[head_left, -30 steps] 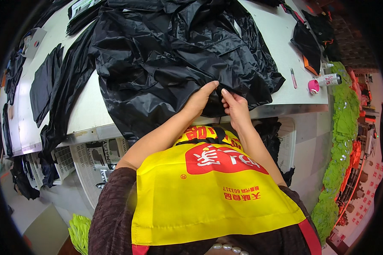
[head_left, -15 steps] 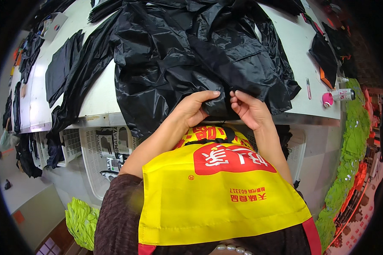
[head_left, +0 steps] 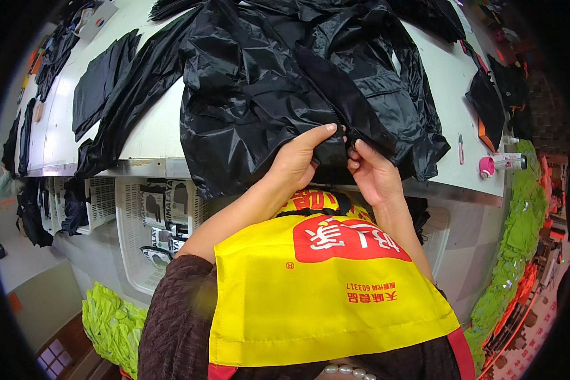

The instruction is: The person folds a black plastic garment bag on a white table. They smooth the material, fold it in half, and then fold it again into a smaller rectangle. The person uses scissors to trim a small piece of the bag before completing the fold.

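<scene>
A shiny black jacket (head_left: 234,95) lies spread over the white table, its lower hem hanging past the near edge. Its front has a dark zip (head_left: 337,115) running down to the hem, beside a matte black flap. My left hand (head_left: 296,161) is closed on the hem corner at the zip's lower end, thumb on top. Just to its right, my right hand (head_left: 377,174) pinches the facing front edge between thumb and fingers. The two sets of fingertips are a small gap apart. Whether the zip's two sides are joined there is too small to tell.
Folded black fabric (head_left: 104,82) lies left on the table (head_left: 155,130). At the right are tweezers-like snips (head_left: 460,149), a pink-capped item (head_left: 486,166) and a bottle (head_left: 513,161). White baskets (head_left: 130,234) stand below; lime-green fabric (head_left: 114,323) is piled on both sides.
My left hand has moved slightly up along the front edge, its thumb higher by the zip. My right hand stays pinched close by. The whole view has shifted a little.
</scene>
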A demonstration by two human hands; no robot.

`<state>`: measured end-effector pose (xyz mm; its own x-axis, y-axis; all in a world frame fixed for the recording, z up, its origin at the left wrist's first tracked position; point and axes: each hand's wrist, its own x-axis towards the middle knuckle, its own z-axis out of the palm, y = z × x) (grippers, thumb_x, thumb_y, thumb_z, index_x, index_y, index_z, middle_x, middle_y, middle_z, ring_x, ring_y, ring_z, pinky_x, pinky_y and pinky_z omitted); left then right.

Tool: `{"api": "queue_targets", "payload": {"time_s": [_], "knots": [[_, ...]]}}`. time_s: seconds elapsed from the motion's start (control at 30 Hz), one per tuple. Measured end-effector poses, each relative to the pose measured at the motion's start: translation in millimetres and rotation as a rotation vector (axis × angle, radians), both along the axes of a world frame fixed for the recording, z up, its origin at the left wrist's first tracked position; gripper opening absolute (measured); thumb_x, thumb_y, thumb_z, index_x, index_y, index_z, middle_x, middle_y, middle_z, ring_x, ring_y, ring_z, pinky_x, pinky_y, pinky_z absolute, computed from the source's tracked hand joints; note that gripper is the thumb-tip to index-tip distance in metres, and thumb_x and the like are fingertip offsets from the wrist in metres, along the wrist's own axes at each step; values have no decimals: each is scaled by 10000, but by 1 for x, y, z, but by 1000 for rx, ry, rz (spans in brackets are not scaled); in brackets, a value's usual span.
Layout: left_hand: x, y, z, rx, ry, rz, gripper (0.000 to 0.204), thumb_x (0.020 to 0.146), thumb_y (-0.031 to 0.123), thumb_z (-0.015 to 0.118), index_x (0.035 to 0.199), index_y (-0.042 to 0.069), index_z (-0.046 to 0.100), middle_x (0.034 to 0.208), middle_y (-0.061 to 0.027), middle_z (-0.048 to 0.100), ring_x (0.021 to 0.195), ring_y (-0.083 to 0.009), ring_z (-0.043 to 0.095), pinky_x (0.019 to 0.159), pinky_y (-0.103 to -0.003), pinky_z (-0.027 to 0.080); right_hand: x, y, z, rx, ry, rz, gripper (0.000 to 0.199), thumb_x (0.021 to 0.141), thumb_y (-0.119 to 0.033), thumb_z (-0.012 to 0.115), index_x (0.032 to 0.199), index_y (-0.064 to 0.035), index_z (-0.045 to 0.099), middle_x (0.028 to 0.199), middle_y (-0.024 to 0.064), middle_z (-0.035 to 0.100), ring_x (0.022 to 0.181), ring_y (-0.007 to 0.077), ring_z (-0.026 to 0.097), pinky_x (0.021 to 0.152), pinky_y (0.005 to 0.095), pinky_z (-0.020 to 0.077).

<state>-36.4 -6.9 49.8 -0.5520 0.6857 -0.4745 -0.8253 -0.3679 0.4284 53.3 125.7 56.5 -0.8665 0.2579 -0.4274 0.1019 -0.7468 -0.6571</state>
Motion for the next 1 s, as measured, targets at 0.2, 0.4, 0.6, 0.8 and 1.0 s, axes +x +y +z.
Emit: {"api": "queue_targets", "payload": {"time_s": [0.2,0.4,0.6,0.8,1.0], "knots": [[4,6,0,-4,-10,79,124,824,155,630,878,44,647,834,-55,663,725,-155,632,711,-268,504,3,-3,-14,53,0,-38,234,779,-85,685,1003,-104,618,925,5,634,774,103,554,722,257,432],[6,9,-2,-8,-25,80,110,815,152,642,868,55,648,831,-45,662,732,-145,629,703,-268,502,-3,-16,0,90,5,-136,248,777,-81,686,1013,-119,617,944,4,638,859,128,585,767,270,440],[9,9,1,21,-28,90,105,814,135,644,888,60,648,841,-40,661,750,-137,625,704,-270,501,1,-13,-5,92,4,-123,308,781,-71,680,1073,-122,593,1013,20,630,909,144,592,804,294,451],[11,11,-4,18,-34,111,112,811,127,651,896,55,647,872,-44,658,786,-140,621,734,-263,490,1,-16,-8,131,18,-173,328,786,-57,673,1094,-124,585,1033,20,624,943,153,585,825,296,449],[14,14,-11,-16,-18,93,134,806,114,659,916,39,644,903,-59,652,815,-149,612,764,-267,478,-2,-24,-12,108,2,-256,311,797,-66,667,1094,-114,585,1047,26,615,973,153,570,871,313,442]]}}
